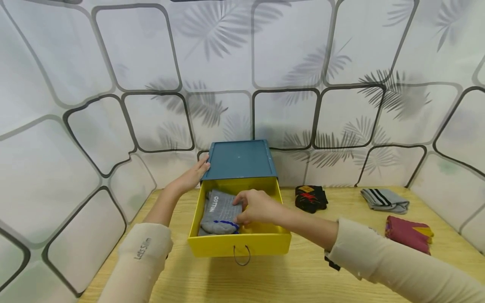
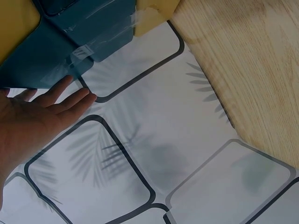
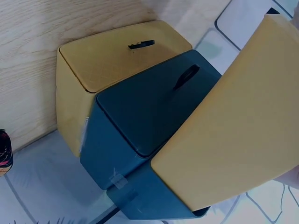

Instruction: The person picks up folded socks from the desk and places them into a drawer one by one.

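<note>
A grey folded sock (image 1: 223, 210) with COTTON lettering and a blue stripe lies in the left part of the pulled-out yellow drawer (image 1: 242, 246). My right hand (image 1: 259, 206) reaches into that drawer, thumb and curled fingers pinching the sock's right edge. My left hand (image 1: 195, 174) has its fingers extended against the left side of the blue drawer cabinet (image 1: 242, 160). In the left wrist view, those straight fingers (image 2: 70, 102) meet the cabinet's blue wall. The right wrist view has the drawer's yellow outer wall (image 3: 233, 126) in front, while the right hand's grip is hidden there.
Right of the drawer lie a black patterned sock (image 1: 310, 198), a grey sock with black stripes (image 1: 385, 200) and a maroon sock with yellow (image 1: 408, 233). Below the pulled-out drawer are a closed blue drawer (image 3: 159, 102) and a yellow one (image 3: 112, 56). A patterned curtain (image 1: 284, 118) stands behind.
</note>
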{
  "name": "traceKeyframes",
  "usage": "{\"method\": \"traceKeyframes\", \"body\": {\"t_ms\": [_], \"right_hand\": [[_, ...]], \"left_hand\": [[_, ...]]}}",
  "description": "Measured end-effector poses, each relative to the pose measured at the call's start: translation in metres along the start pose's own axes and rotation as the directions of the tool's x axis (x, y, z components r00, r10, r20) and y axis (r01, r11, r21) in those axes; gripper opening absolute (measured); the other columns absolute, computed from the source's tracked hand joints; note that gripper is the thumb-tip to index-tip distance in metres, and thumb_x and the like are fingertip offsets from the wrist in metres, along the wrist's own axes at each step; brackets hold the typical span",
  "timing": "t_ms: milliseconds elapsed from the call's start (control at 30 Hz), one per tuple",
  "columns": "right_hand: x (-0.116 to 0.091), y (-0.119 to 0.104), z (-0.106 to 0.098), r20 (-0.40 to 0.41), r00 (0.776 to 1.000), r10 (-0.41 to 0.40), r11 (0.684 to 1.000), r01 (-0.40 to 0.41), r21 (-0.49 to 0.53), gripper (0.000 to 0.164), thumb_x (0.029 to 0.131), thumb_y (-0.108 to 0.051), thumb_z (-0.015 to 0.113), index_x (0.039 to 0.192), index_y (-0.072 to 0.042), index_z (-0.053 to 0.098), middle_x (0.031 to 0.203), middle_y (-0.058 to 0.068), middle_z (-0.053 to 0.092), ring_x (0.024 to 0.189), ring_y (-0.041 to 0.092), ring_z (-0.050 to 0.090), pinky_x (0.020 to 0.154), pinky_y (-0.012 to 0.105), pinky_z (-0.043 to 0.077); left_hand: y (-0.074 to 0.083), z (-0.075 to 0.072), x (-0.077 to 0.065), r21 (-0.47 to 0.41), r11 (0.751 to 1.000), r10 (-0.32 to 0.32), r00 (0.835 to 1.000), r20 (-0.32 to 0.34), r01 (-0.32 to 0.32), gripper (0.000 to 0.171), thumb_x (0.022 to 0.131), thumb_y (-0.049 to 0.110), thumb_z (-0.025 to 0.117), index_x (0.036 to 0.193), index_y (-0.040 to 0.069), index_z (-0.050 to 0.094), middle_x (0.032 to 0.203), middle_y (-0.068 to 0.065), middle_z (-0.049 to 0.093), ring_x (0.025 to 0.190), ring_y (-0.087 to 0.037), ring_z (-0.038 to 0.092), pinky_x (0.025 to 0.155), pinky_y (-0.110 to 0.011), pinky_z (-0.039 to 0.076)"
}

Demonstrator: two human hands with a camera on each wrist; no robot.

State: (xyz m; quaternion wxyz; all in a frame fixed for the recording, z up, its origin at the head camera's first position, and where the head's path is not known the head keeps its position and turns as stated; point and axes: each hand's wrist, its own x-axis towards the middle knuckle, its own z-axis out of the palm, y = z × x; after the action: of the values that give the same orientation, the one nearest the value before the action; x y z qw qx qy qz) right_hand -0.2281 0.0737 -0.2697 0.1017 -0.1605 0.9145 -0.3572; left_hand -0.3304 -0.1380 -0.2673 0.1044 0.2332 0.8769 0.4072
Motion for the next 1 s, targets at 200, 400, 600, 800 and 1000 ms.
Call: {"method": "traceKeyframes", "body": {"t_ms": [200, 400, 600, 800, 1000], "right_hand": [[-0.006, 0.003, -0.006, -0.02, 0.998, -0.059, 0.995, 0.057, -0.083, 0.034, 0.076, -0.013, 0.076, 0.108, -0.009, 0.064, 0.078, -0.002, 0.06, 0.062, 0.012, 0.059, 0.058, 0.024, 0.047], [-0.022, 0.008, -0.032, -0.06, 0.978, -0.2, 0.977, 0.194, -0.094, 0.021, 0.083, -0.013, 0.069, 0.104, -0.008, 0.066, 0.09, -0.001, 0.064, 0.08, 0.014, 0.06, 0.067, 0.026, 0.049], [-0.045, 0.02, -0.079, -0.122, 0.971, -0.206, 0.978, 0.207, -0.009, 0.024, 0.087, -0.017, 0.064, 0.108, -0.006, 0.065, 0.099, 0.002, 0.064, 0.09, 0.02, 0.061, 0.075, 0.034, 0.05], [-0.076, 0.054, -0.126, -0.167, 0.98, -0.113, 0.989, 0.126, 0.074, 0.034, 0.09, -0.021, 0.061, 0.116, 0.001, 0.058, 0.11, 0.014, 0.06, 0.09, 0.024, 0.062, 0.077, 0.037, 0.051], [-0.102, 0.117, -0.156, -0.231, 0.972, -0.034, 0.999, 0.025, -0.039, 0.039, 0.092, -0.025, 0.059, 0.119, 0.003, 0.056, 0.112, 0.019, 0.059, 0.089, 0.024, 0.062, 0.076, 0.04, 0.051]], "left_hand": [[0.0, 0.0, 0.0, -0.008, 1.0, -0.002, 1.0, 0.002, 0.002, 0.054, 0.104, 0.029, 0.016, 0.148, 0.006, -0.005, 0.15, -0.02, -0.004, 0.135, -0.037, -0.002, 0.105, -0.053, 0.004], [0.001, 0.0, -0.001, -0.013, 1.0, -0.008, 1.0, -0.001, 0.008, 0.054, 0.104, 0.029, 0.017, 0.148, 0.007, -0.005, 0.151, -0.019, -0.005, 0.135, -0.036, -0.003, 0.105, -0.053, 0.004], [0.001, 0.0, 0.0, -0.012, 1.0, -0.011, 1.0, 0.0, 0.011, 0.055, 0.103, 0.03, 0.017, 0.148, 0.007, -0.006, 0.151, -0.018, -0.006, 0.135, -0.036, -0.003, 0.105, -0.054, 0.004], [0.002, 0.0, 0.0, -0.01, 1.0, -0.016, 1.0, 0.008, 0.016, 0.055, 0.103, 0.031, 0.016, 0.148, 0.008, -0.006, 0.151, -0.018, -0.007, 0.135, -0.036, -0.003, 0.106, -0.053, 0.005], [0.001, 0.0, 0.0, -0.001, 1.0, -0.014, 1.0, 0.01, 0.014, 0.055, 0.103, 0.031, 0.016, 0.147, 0.007, -0.006, 0.15, -0.019, -0.008, 0.135, -0.037, -0.003, 0.106, -0.053, 0.004]]}}
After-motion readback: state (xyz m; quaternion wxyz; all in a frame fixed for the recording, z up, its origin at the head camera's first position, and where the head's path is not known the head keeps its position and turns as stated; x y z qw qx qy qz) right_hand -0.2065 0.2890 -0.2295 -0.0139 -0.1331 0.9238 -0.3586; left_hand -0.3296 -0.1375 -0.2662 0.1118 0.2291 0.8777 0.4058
